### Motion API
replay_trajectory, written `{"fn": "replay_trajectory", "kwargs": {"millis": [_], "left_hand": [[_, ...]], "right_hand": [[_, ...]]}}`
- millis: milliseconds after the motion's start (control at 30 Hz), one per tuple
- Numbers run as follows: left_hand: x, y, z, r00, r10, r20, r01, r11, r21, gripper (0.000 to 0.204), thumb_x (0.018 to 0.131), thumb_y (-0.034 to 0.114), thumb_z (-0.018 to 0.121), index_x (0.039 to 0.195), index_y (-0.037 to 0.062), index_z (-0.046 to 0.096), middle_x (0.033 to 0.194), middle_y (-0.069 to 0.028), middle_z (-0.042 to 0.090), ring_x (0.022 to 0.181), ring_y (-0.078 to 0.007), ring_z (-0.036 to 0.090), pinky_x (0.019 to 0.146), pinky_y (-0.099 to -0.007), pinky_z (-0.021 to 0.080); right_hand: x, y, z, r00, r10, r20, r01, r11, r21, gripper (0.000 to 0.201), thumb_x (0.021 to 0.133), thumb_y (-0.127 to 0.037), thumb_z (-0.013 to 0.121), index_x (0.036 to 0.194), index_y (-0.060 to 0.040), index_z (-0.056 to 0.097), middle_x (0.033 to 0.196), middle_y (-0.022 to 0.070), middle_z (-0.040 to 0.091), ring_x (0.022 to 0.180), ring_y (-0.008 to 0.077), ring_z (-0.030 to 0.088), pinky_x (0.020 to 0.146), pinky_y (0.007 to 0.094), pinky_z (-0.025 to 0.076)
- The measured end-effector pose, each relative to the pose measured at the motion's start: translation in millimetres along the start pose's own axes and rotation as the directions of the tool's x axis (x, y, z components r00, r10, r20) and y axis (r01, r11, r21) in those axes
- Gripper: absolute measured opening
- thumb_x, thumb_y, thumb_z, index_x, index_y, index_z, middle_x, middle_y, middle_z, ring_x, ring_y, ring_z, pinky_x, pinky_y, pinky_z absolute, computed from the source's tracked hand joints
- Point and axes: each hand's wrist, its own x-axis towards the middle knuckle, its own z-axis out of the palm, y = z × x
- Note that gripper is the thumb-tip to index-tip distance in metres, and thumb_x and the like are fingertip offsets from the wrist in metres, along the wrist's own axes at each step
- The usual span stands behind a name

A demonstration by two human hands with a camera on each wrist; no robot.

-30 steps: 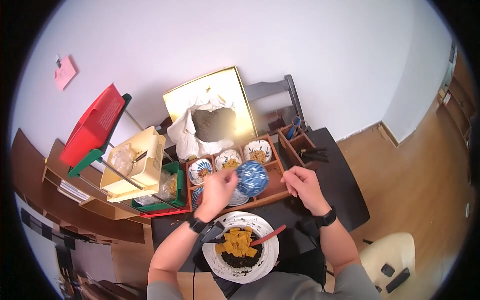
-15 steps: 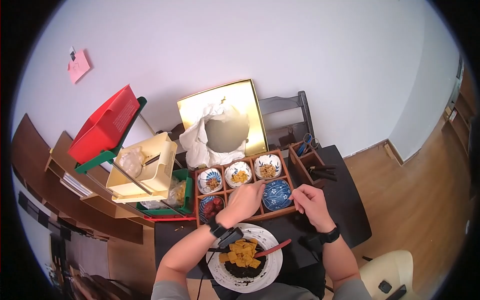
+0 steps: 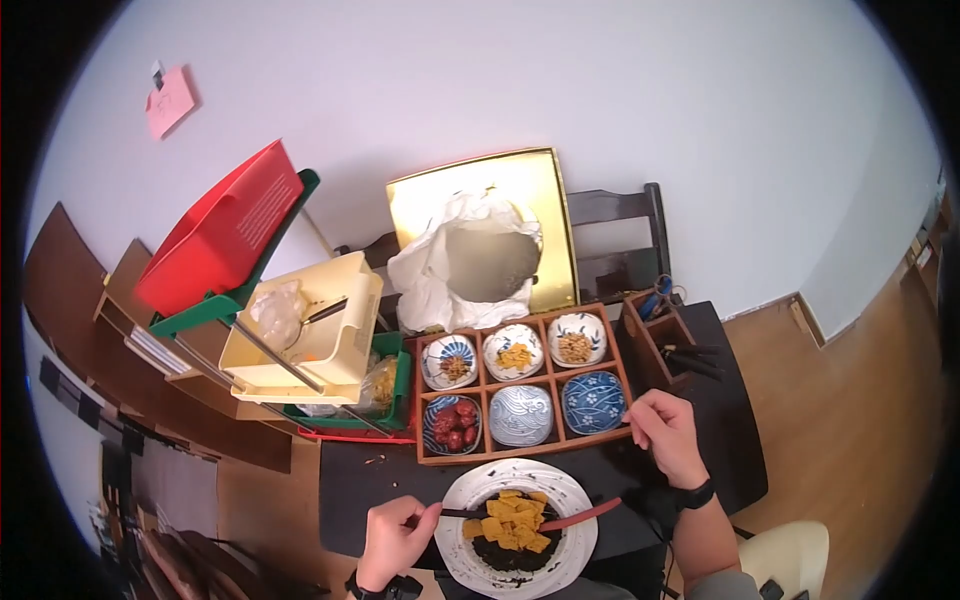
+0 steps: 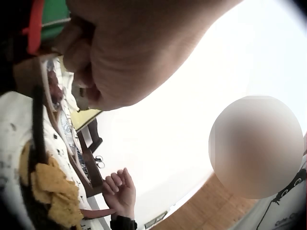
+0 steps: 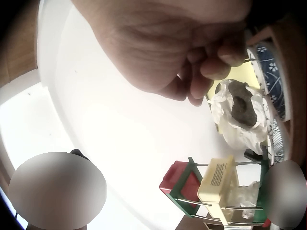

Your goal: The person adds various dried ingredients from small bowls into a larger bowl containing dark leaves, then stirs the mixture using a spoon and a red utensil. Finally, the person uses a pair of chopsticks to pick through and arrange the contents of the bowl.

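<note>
My left hand (image 3: 395,540) is beside the white wide-rimmed bowl (image 3: 463,560), its fingertips right at the end of a black handle (image 3: 460,513). In the left wrist view its fingers are bent. Dark crumbly stuff (image 3: 505,556) topped with orange-yellow square pieces (image 3: 515,520) fills the bowl, and a red handle (image 3: 585,514) leans out to the right. Loosely curled and holding nothing, my right hand (image 3: 668,435) is just off the right edge of a wooden divided tray (image 3: 500,455). The blue flower-patterned bowl (image 3: 593,402) sits in the tray's front right compartment.
A wave-patterned bowl (image 3: 521,415) and a bowl of red dried fruit (image 3: 456,424) share the tray's front row. Behind stand a white cloth bundle (image 3: 420,275) and a gold box lid (image 3: 555,220). At left is a tiered rack with a cream bin (image 3: 340,330); a wooden caddy (image 3: 632,318) holds scissors.
My left hand has set the blue flower-patterned bowl into the tray, let it go and come down left to the black handle. My right hand stays by the tray's right edge.
</note>
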Motion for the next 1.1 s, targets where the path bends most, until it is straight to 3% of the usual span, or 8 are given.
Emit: {"fn": "replay_trajectory", "kwargs": {"millis": [133,233,333,433,733,933,1100], "left_hand": [[-23,-30,9,0.985,-0.106,-0.136,0.1,0.994,-0.054,0.036,0.083,0.007,0.081,0.061,0.0008,0.053,0.055,-0.0095,0.053,0.046,-0.0144,0.046,0.046,-0.0302,0.037],[-25,-42,11,0.985,-0.097,-0.146,0.09,0.994,-0.054,0.028,0.083,0.008,0.08,0.07,0.0007,0.056,0.057,-0.0085,0.055,0.048,-0.0136,0.049,0.047,-0.0295,0.04],[-19,-36,11,0.964,-0.24,-0.11,0.22,0.96,-0.172,0.024,0.084,0.009,0.08,0.081,0.0009,0.058,0.062,-0.0083,0.058,0.051,-0.0138,0.054,0.051,-0.0288,0.044],[-12,-35,11,0.973,-0.225,-0.045,0.213,0.96,-0.18,0.022,0.087,0.012,0.079,0.092,0.0003,0.061,0.068,-0.0096,0.062,0.056,-0.0161,0.061,0.055,-0.0294,0.049],[-8,-43,17,0.999,-0.022,-0.028,0.019,0.992,-0.124,0.014,0.093,0.014,0.07,0.096,0.0003,0.068,0.085,-0.0177,0.069,0.067,-0.0336,0.068,0.06,-0.0368,0.054],[-6,-33,12,0.994,-0.052,0.1,0.058,0.996,-0.062,0.017,0.093,0.016,0.071,0.09,0.0005,0.067,0.078,-0.0169,0.067,0.063,-0.0348,0.067,0.056,-0.0396,0.052],[-3,-34,15,0.994,-0.01,0.113,0.013,0.999,-0.029,0.021,0.093,0.019,0.071,0.084,0.0011,0.065,0.073,-0.0167,0.065,0.062,-0.0371,0.065,0.055,-0.0415,0.051]], "right_hand": [[4,7,2,1.0,-0.009,-0.003,0.008,0.999,-0.032,0.019,0.101,-0.012,0.061,0.087,-0.0004,0.068,0.066,-0.0005,0.061,0.056,0.0037,0.051,0.052,0.0192,0.038],[6,14,0,0.999,-0.032,0.0,0.032,0.999,-0.038,0.02,0.101,-0.013,0.061,0.087,-0.0003,0.068,0.065,-0.0002,0.06,0.055,0.0039,0.05,0.052,0.0193,0.038],[9,16,1,0.999,-0.05,-0.003,0.049,0.997,-0.056,0.023,0.102,-0.014,0.06,0.085,-0.0001,0.066,0.064,0.0013,0.059,0.054,0.0052,0.05,0.051,0.0202,0.037],[10,19,0,0.999,-0.053,-0.01,0.053,0.996,-0.069,0.024,0.102,-0.014,0.059,0.084,0.0001,0.065,0.064,0.0021,0.059,0.053,0.0059,0.049,0.051,0.0206,0.037],[14,24,0,0.999,-0.033,-0.023,0.031,0.996,-0.085,0.024,0.102,-0.015,0.06,0.084,0.0001,0.064,0.064,0.002,0.058,0.053,0.0059,0.048,0.051,0.0206,0.036],[14,24,1,0.999,-0.047,-0.008,0.046,0.994,-0.099,0.023,0.102,-0.015,0.06,0.085,-0.0001,0.064,0.064,0.0015,0.058,0.053,0.0057,0.048,0.051,0.0204,0.035],[14,25,-3,0.999,-0.041,-0.007,0.04,0.995,-0.089,0.021,0.102,-0.012,0.059,0.087,-0.0002,0.068,0.065,0.0,0.06,0.055,0.0042,0.05,0.052,0.0194,0.038]]}}
